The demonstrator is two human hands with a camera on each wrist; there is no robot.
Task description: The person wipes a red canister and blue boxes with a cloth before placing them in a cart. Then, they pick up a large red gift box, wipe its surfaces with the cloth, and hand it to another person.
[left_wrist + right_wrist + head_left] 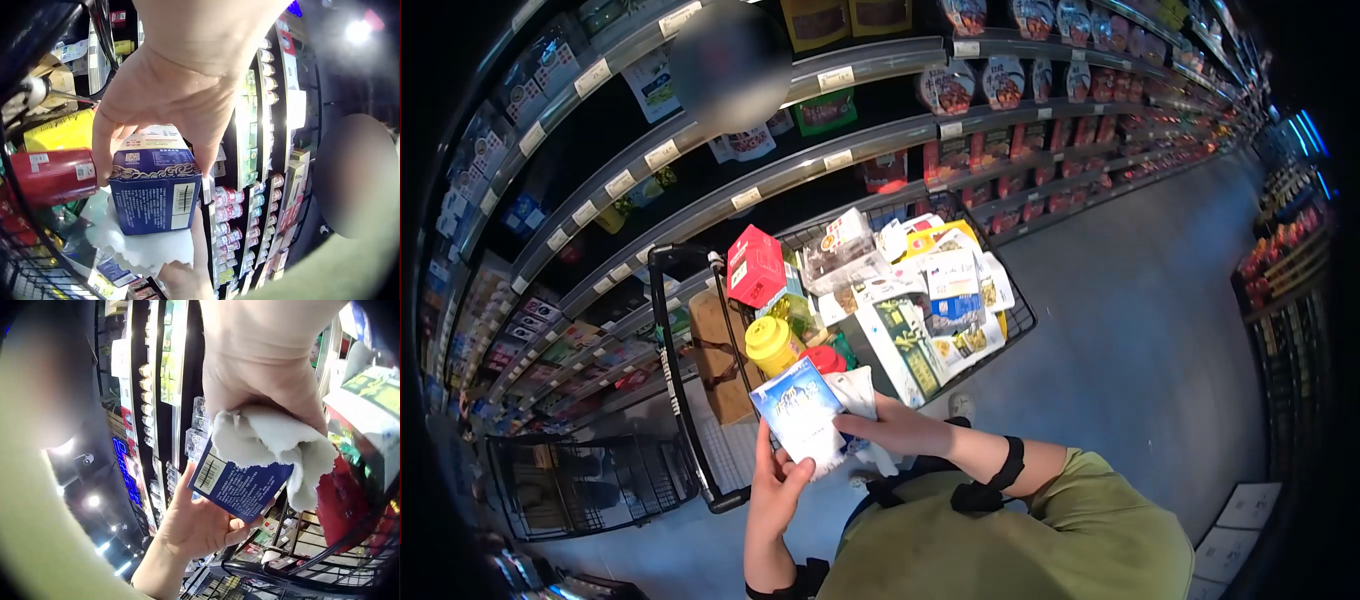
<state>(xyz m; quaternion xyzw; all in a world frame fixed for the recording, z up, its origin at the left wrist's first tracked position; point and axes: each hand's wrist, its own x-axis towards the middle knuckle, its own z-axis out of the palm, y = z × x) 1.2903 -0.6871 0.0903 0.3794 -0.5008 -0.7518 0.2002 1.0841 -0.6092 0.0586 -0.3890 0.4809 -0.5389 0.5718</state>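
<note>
The left hand point(778, 490) grips the blue box point(800, 412) by its lower end at bottom centre of the head view. The right hand point(898, 432) clutches a white cloth point(862, 392) against it, so the wiping looks under way, with the box held over the cart and not in it. Beyond, the shopping cart point(1022, 318) sits heaped with packets mid-frame, stocked shelves point(790, 172) arc across the upper left, and grey aisle floor point(1140, 330) runs right.
</note>
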